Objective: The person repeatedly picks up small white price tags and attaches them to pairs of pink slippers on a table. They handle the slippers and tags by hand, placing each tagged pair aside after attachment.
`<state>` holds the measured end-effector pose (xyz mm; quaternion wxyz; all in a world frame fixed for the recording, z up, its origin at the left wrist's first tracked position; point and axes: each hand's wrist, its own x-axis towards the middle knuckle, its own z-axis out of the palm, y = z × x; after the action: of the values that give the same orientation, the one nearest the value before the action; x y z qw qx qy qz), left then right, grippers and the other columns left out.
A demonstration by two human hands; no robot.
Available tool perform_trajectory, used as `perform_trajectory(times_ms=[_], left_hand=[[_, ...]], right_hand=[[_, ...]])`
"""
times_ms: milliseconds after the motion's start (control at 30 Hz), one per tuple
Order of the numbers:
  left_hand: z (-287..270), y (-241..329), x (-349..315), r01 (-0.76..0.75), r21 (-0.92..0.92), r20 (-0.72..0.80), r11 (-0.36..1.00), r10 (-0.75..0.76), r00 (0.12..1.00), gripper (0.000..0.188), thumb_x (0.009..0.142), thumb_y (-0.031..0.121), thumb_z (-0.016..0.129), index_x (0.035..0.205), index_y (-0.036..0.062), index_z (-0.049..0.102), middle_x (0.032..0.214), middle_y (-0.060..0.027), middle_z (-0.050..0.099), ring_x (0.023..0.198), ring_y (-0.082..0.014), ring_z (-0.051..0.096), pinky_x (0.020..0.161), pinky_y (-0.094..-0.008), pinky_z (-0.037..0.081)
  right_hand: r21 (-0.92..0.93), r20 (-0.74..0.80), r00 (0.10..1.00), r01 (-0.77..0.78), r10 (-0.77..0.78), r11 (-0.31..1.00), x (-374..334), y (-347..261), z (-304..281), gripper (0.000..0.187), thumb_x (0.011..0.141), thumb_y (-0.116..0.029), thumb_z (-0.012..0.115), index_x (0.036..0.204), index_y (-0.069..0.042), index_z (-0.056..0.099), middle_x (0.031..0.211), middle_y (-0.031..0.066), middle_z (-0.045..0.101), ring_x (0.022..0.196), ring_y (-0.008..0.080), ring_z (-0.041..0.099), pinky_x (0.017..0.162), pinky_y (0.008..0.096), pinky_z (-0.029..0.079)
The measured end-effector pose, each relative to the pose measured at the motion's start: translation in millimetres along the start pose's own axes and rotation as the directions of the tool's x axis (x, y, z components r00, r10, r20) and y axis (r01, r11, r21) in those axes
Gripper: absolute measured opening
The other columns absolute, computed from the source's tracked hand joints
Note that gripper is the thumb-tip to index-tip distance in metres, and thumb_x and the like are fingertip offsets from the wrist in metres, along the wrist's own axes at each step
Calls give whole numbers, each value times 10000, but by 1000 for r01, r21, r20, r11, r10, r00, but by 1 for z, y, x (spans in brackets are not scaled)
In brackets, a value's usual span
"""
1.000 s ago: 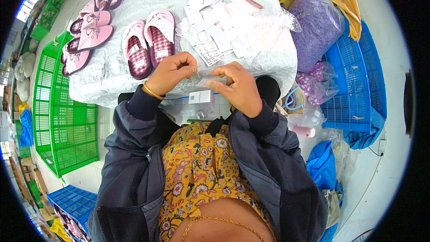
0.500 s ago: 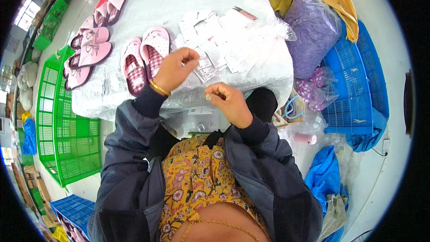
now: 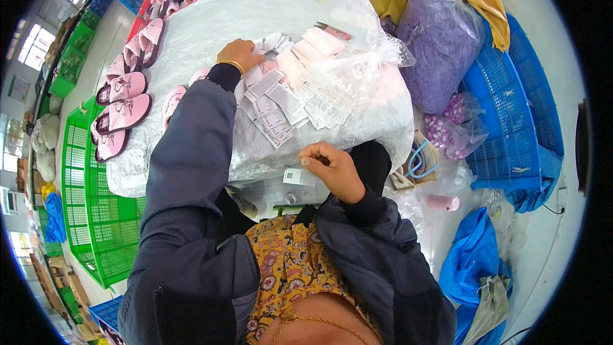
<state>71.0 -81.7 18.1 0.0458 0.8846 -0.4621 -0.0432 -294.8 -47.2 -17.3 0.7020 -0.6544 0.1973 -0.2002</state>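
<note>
My left hand (image 3: 241,55) reaches across the white-covered table (image 3: 211,18) to the left edge of a spread of printed paper tags (image 3: 271,110). Its back faces up and the fingertips are hidden. Close to the table's near edge, my right hand (image 3: 333,170) is closed in a pinch; something tiny and pale shows at the thumb tip, too small to name. A white tag with a square code (image 3: 298,177) lies below and beside that hand. A pink slipper (image 3: 172,103) and its mate are mostly covered by my left forearm.
More pink slippers (image 3: 129,112) line the table's left edge, and a red crate (image 3: 139,24) holds others at the back. Small snips (image 3: 335,30) lie behind the tags. Clear plastic film (image 3: 357,83) covers some tags. Green crates (image 3: 115,230) stand left, blue baskets (image 3: 495,108) right.
My left hand has moved from in front of the tags up and away to their far left edge. My right hand stays near the table edge, still pinched. The view has shifted slightly.
</note>
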Motion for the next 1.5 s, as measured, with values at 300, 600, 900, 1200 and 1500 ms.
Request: perform_trajectory(times_ms=[300,600,900,1200,1500], left_hand=[[7,2,-7,-86,288,-24,954,97,995,248,905,242,502,994,130,704,975,-144,707,919,-354,678,785,-469,540],[-20,-2,-32,-112,37,-329,993,118,937,250,873,206,579,1069,132,714,977,-159,704,890,-345,682,785,-460,543],[-62,25,-140,-101,-858,3,503,201,980,412,938,53,474,1340,-27,512,1142,-133,662,1047,-193,671,845,-281,539],[-56,56,-219,-262,-708,-39,656,334,942,484,923,26,487,1405,67,461,1039,-105,671,944,-161,670,804,-299,523],[-46,57,-230,-319,-665,-99,675,343,934,500,893,26,513,1388,87,473,985,-188,701,883,-245,704,765,-347,531]], right_hand=[[12,20,1000,2,-3,1000,2,5,3,134,915,-89,670,1030,-19,657,854,-18,634,748,44,529,685,215,453],[-12,29,999,33,-33,999,-3,-10,11,131,914,-90,676,1024,-21,658,851,-18,631,749,49,533,689,219,455],[-25,-93,990,105,-107,994,13,-52,13,265,881,-89,705,1105,8,603,846,18,642,758,54,555,684,219,463],[31,-104,986,133,-130,991,38,-65,39,431,813,-65,745,1177,21,530,799,80,681,706,79,612,638,227,487],[63,-80,988,134,-129,989,37,-60,45,281,849,-31,688,1092,21,557,815,85,679,704,86,617,643,227,491]])
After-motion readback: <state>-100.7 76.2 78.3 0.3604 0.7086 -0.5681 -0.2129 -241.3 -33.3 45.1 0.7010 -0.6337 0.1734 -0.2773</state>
